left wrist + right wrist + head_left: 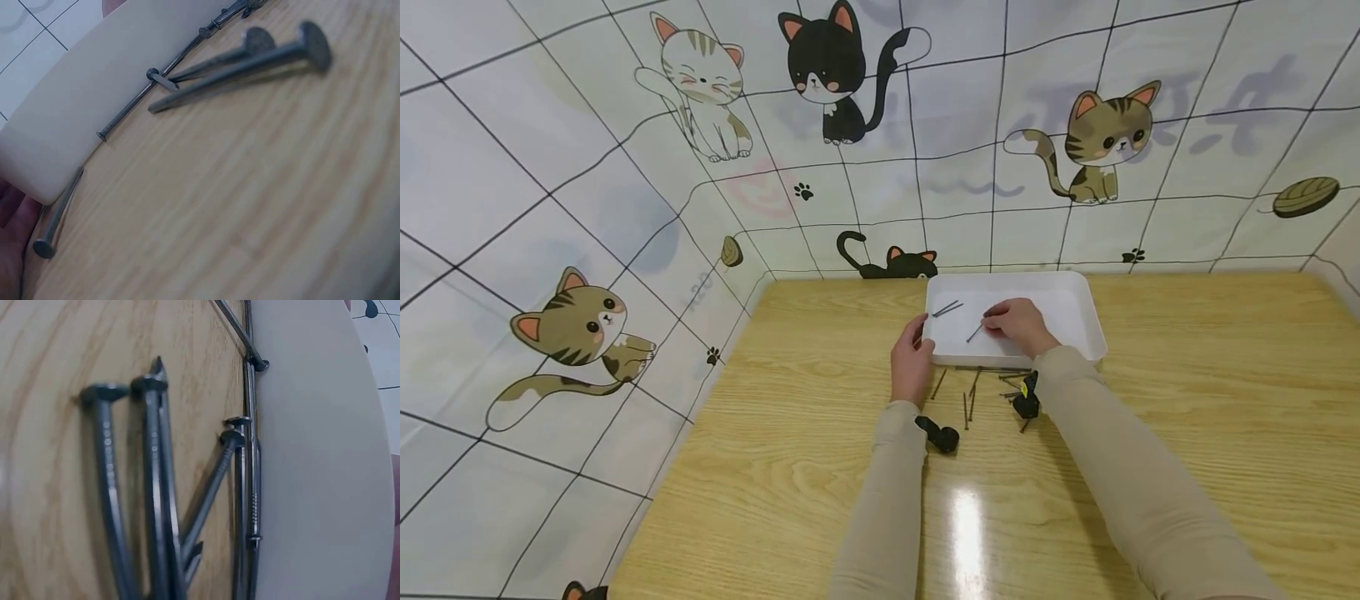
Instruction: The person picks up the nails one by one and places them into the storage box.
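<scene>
A white tray (1060, 308) stands on the wooden table against the back wall. My left hand (913, 367) grips its left edge near the front corner, fingers and thumb at the rim. Over the tray, my right hand (1018, 323) pinches a nail (974, 333) between thumb and fingers, its free end slanting down to the left. Two more nails (948, 309) lie inside at the left. Several loose nails (972, 396) are scattered on the table along the tray's front, some right against its wall, as the right wrist view shows with these nails (153, 487).
The table (775, 433) meets a wall covering (955, 200) printed with cats and grid lines at the back and left. Black wrist devices (943, 437) sit at both cuffs, the right one (1026, 398) above some of the loose nails.
</scene>
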Demonstrator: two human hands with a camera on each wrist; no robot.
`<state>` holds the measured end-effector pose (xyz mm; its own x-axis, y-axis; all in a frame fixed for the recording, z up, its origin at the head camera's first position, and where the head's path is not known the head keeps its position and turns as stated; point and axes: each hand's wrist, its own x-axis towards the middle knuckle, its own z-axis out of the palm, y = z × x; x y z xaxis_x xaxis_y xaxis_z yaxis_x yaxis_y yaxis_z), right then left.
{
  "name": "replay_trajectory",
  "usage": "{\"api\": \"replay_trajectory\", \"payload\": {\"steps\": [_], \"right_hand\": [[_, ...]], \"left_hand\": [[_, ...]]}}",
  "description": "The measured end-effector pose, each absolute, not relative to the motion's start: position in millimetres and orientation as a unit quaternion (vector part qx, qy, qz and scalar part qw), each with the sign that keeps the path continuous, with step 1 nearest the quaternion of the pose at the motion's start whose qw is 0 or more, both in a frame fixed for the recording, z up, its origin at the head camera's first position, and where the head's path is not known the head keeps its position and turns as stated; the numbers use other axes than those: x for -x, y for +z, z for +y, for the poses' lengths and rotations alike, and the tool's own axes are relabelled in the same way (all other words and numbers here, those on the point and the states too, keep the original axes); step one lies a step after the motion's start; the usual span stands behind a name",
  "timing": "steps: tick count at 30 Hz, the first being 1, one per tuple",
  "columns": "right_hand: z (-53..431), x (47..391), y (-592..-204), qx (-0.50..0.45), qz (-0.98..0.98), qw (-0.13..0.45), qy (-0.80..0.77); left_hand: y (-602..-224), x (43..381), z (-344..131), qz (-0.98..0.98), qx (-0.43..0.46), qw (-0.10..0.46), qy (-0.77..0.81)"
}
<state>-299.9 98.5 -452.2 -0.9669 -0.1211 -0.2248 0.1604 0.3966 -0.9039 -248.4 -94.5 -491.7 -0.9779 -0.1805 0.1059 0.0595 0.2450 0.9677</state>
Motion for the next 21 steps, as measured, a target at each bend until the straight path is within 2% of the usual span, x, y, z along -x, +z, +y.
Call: {"api": "replay_trajectory", "payload": {"steps": [21], "right_hand": [[90.3,302.4,-450.9,0.005,0.891,0.101,-0.442]], "left_hand": [[-488.6,247.1,-93.9,-0.787,-0.034,0.104,-0.608]]}}
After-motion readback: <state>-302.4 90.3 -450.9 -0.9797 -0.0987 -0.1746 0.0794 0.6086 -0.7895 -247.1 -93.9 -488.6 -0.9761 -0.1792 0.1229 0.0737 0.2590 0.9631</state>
